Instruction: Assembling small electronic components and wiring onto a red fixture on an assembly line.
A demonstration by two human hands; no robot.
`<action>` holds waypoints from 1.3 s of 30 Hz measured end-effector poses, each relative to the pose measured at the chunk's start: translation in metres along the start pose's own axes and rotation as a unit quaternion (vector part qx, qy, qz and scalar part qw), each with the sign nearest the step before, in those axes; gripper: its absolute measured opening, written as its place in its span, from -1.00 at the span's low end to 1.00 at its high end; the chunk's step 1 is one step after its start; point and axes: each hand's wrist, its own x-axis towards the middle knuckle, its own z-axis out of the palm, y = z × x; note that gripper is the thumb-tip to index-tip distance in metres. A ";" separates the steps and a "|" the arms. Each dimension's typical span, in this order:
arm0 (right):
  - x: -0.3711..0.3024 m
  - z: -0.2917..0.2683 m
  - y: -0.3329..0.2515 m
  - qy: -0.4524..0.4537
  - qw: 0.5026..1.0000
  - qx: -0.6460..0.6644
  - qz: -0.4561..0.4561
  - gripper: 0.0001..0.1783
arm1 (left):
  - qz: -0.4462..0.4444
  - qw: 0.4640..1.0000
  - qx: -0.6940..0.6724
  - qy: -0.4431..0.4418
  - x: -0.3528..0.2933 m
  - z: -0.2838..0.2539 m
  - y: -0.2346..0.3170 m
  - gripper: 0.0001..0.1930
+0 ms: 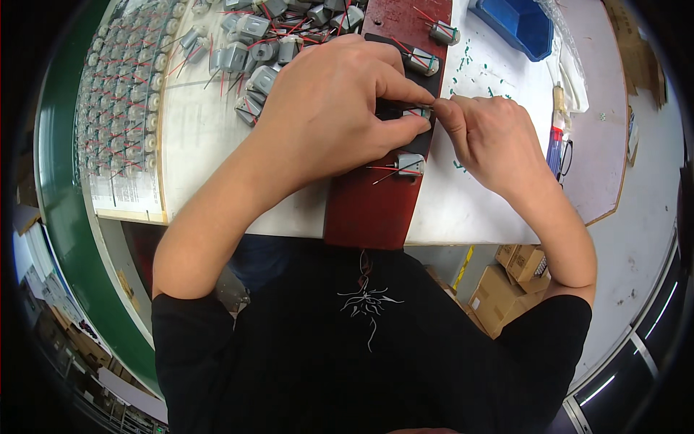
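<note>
We find the motor (418, 112) in the upper middle of the frame, over the right edge of the red board (369, 217) and mostly hidden by fingers. The left hand (329, 101) has it grasped between thumb and forefinger from the left. The right hand (499, 137) meets it from the right, thumb tip at the motor's end and the other fingers curled; we cannot tell whether those fingertips pinch a wire or only press.

The work is small and both sets of fingertips crowd it, so our main worry is a slip: should the left pinch loosen while the right hand pushes or pulls, the motor could twist or drop off the board's edge. A hard tug could also strain a thin lead where it joins the casing.

Neighbours add risk. The lower motor (410, 164) lies just below the left thumb with its red and black leads spread leftward, and the upper motor (423, 63) sits just above the forefinger; a careless knuckle could shift either. At the upper left, the pile (253, 54) has tangled leads near the left hand, easily snagged by a wrist. Green bits (465, 59) lie loose near the right hand, and a stray one could stick to a fingertip.
</note>
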 end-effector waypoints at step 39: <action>-0.014 -0.010 -0.022 0.156 0.837 0.524 -0.019 -0.82 | 0.112 0.990 0.031 0.082 -0.004 0.000 -0.002 -0.78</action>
